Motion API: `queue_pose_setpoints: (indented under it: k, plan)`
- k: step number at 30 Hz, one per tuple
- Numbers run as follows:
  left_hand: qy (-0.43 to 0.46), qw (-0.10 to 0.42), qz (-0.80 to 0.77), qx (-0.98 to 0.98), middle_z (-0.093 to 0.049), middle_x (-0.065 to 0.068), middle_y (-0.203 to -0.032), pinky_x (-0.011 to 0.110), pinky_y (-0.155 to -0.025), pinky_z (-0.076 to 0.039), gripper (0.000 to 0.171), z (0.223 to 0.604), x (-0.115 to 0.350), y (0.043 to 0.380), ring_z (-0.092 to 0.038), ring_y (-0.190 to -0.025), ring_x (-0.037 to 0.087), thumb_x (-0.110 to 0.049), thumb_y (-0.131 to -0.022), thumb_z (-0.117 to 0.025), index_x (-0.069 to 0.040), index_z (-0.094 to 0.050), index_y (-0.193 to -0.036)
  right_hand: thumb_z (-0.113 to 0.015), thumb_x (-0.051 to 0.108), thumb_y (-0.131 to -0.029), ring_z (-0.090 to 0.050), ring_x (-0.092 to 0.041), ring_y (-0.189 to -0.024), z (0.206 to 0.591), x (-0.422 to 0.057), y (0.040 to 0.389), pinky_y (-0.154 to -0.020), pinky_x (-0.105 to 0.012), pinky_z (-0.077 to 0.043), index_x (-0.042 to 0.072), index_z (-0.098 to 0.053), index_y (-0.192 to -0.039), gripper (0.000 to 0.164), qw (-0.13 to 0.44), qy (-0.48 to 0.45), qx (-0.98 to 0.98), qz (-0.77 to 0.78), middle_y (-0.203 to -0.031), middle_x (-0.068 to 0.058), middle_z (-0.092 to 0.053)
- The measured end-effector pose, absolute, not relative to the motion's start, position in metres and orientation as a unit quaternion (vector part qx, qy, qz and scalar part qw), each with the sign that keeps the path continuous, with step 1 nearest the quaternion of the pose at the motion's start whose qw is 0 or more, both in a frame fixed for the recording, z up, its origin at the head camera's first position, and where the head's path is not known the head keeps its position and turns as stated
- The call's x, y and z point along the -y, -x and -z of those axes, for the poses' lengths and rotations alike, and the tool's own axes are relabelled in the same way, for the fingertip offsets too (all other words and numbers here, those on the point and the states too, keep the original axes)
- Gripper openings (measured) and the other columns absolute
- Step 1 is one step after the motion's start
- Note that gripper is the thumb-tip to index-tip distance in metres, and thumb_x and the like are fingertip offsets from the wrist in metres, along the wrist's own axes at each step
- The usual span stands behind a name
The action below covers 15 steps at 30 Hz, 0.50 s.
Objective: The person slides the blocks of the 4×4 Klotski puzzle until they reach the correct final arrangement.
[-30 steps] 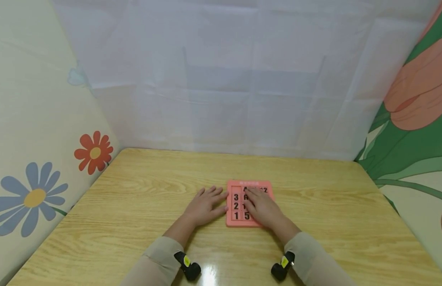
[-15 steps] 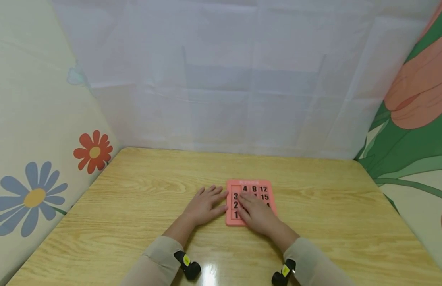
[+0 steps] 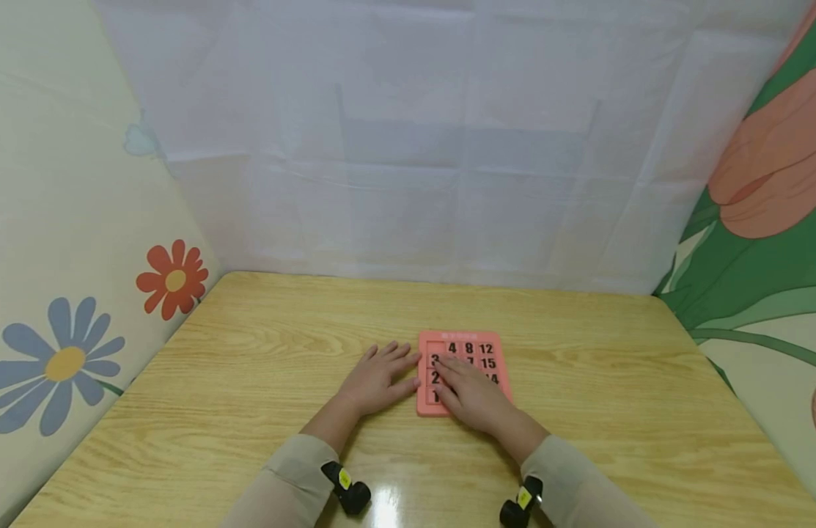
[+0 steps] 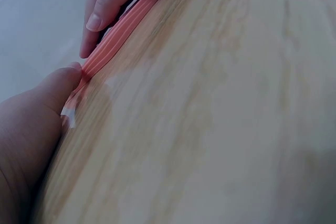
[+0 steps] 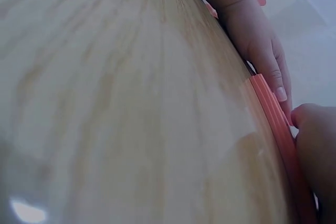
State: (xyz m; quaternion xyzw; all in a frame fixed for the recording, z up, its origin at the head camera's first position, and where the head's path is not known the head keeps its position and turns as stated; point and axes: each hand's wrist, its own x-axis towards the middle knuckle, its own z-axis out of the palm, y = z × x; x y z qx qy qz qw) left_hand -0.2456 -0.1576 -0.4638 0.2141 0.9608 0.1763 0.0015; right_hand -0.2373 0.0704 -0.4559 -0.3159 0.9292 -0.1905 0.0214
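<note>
A pink sliding number puzzle [image 3: 459,336] lies flat on the table, black numbers on its tiles. Its top left slot holds no tile; 4, 8 and 12 show along the rest of that row. My left hand [image 3: 375,381] rests on the table, its fairly straight fingers touching the puzzle's left edge. Over the lower middle tiles lies my right hand [image 3: 479,400], fingertips on or just above the tiles near the 3 and hiding several numbers. In the left wrist view, the left thumb [image 4: 65,82] meets the frame's side. The right wrist view shows the right thumb [image 5: 307,114] over the board.
The wood-grain table [image 3: 282,330] extends around the puzzle on all sides. A white cloth [image 3: 408,183] hangs behind its far edge. Flower-printed cloths flank it, with a red flower [image 3: 175,281] at left and a large tulip [image 3: 770,169] at right.
My right hand has shifted left and slightly toward me across the puzzle, uncovering the 4, 8, 12 and 15 tiles. The left hand stays in place; no tile has visibly moved.
</note>
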Motion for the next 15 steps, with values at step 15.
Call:
queue_pose_setpoints:
  k: [15]
  plan:
    - [-0.218, 0.001, -0.175, -0.96, -0.039, 0.006, -0.157, 0.055, -0.123, -0.016, 0.058, 0.463, 0.158, 0.248, -0.028, -0.149, 0.03, -0.051, -0.098, -0.051, -0.022, -0.046, -0.148, -0.041, 0.036, -0.105, -0.032, -0.028, -0.148, 0.451, -0.066, 0.25, -0.121, -0.046, -0.028, 0.009, -0.041, -0.15, 0.053, 0.037, 0.301, -0.936, 0.178, -0.158, -0.009, -0.036]
